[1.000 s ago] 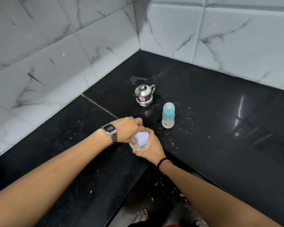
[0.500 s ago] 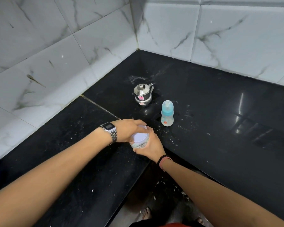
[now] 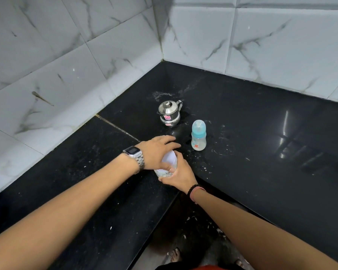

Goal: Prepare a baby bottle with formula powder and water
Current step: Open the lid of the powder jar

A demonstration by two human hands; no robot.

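Observation:
A small clear jar (image 3: 165, 171) with a white lid (image 3: 169, 157) stands near the inner corner of the black counter. My right hand (image 3: 179, 175) wraps around the jar's body. My left hand (image 3: 156, 151), with a metal watch on its wrist, lies over the lid, gripping its edge, with the fingers stretched forward; the lid looks tilted. A baby bottle (image 3: 198, 135) with a teal collar and clear cap stands upright beyond the hands, to the right. A lidded steel pot (image 3: 169, 113) with a pink sticker sits behind it, to the left.
White marbled tile walls (image 3: 66, 78) meet at the corner behind the black counter (image 3: 261, 152). White specks are scattered on the counter around the bottle. The counter's inner edge runs just below my right wrist; bare feet show on the floor (image 3: 176, 254).
My left hand has opened its fingers forward over the lid, and the white lid now looks tilted up. The jar and right hand stay in place.

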